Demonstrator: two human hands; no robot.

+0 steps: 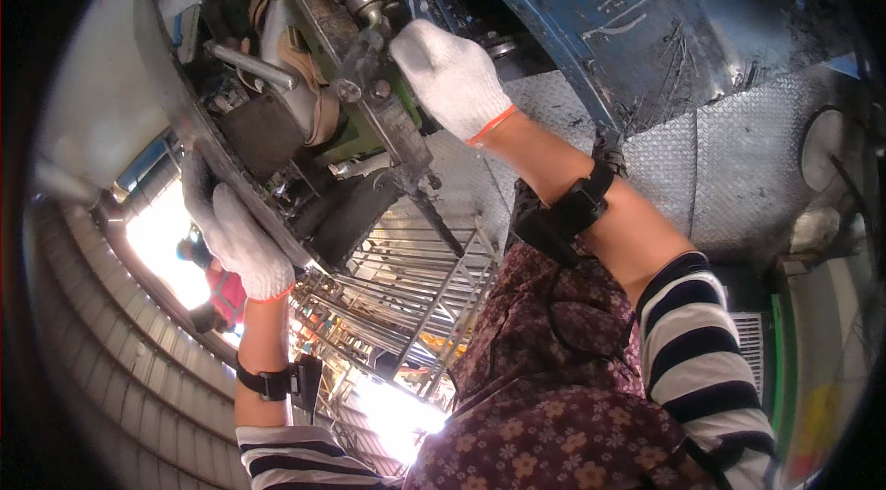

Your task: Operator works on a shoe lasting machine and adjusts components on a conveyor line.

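Both my hands wear white knitted gloves with orange cuffs. My left hand [235, 236] lies with its fingers stretched out along the curved metal edge [217, 144] of a grey machine cover [101, 112]. My right hand [449, 77] is closed beside a greasy metal fitting [367, 3] on the machine; what its fingers hold, if anything, is hidden. Left of it runs a dark steel bar [309, 1] with a bolted block [392, 125] below. Inside the opening are a metal rod [254, 64] and a pale roller with tan bands [295, 75].
A scuffed blue metal panel [628, 19] slopes above right, over a patterned metal floor plate [743, 158]. A metal rack [420, 282] stands below the machine. Farther off at left is a person in pink [229, 294], near a bright opening and a ribbed wall [120, 342].
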